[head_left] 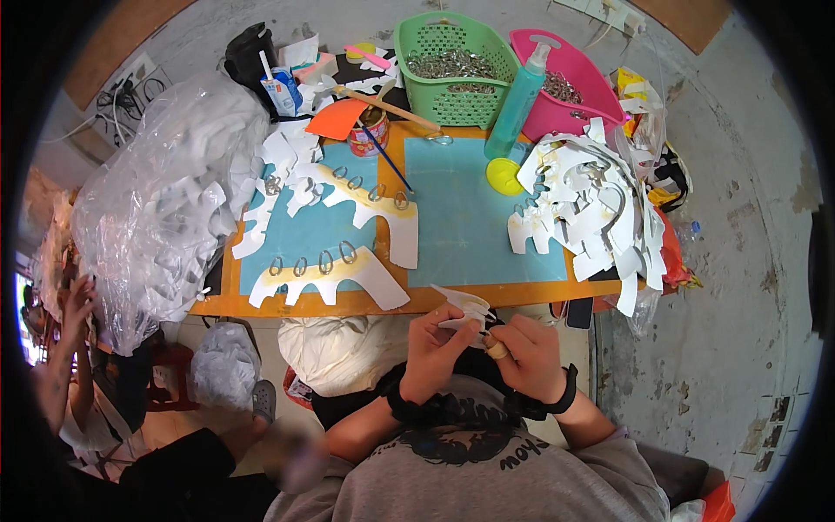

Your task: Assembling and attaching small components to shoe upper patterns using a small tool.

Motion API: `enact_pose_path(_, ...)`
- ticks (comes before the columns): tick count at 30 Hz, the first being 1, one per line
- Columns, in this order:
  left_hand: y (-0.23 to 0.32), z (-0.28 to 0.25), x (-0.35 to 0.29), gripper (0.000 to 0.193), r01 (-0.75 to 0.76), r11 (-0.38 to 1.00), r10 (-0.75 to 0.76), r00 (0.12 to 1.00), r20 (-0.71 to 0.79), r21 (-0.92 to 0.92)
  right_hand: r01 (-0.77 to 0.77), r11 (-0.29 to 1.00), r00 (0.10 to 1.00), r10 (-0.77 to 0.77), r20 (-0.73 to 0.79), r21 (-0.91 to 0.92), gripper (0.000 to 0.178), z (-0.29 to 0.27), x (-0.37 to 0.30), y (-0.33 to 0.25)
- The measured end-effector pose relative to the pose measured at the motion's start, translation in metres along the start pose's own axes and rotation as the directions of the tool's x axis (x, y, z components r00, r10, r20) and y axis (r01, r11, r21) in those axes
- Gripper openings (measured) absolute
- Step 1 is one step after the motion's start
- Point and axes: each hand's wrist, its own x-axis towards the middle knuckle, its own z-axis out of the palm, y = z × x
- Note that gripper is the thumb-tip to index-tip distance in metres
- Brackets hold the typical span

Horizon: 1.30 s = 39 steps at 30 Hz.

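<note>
Just past the table's front edge, my left hand (437,350) pinches a white scalloped cut-out piece (464,301), which is bent between my fingers. My right hand (529,355) is closed against the same piece's right side, with a tan wrap (497,349) round one finger. Whether a ring sits between the fingertips is hidden. On the table, a white cut-out piece (383,287) lies nearest, with several oval metal rings (326,262) along its yellowish, glue-stained edge. Behind it lies a similar ringed piece (403,235).
A heap of white pieces (600,200) covers the table's right. Behind stand a green basket (452,109) and pink basket (522,43) of metal parts, a teal spray bottle (517,104) and a tin (370,137) with a brush. A plastic bag (156,200) bulges left, near another person's arm (74,348).
</note>
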Motion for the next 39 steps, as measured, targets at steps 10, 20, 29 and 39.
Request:
enact_pose_path(10,-0.002,0.009,-0.002,0.006,0.033,0.999,-0.035,0.997,-0.062,-0.033,0.042,0.999,0.997,-0.04,0.072,-0.028,0.024,0.0,-0.004,0.006)
enact_pose_path(20,0.005,0.011,-0.001,0.007,0.233,0.926,-0.248,0.969,-0.014,-0.297,-0.162,0.907,0.98,0.102,0.171,0.388,0.007,0.009,-0.007,0.022)
enact_pose_path(29,0.0,0.002,0.0,0.007,0.375,0.819,-0.394,0.918,0.05,-0.435,-0.314,0.791,0.947,0.221,0.233,0.526,0.006,0.018,-0.019,0.03)
enact_pose_path(39,0.003,0.012,-0.006,0.009,0.163,0.981,-0.162,0.987,0.025,-0.1,-0.441,0.82,0.884,0.467,0.017,0.365,0.014,0.014,-0.014,0.019)
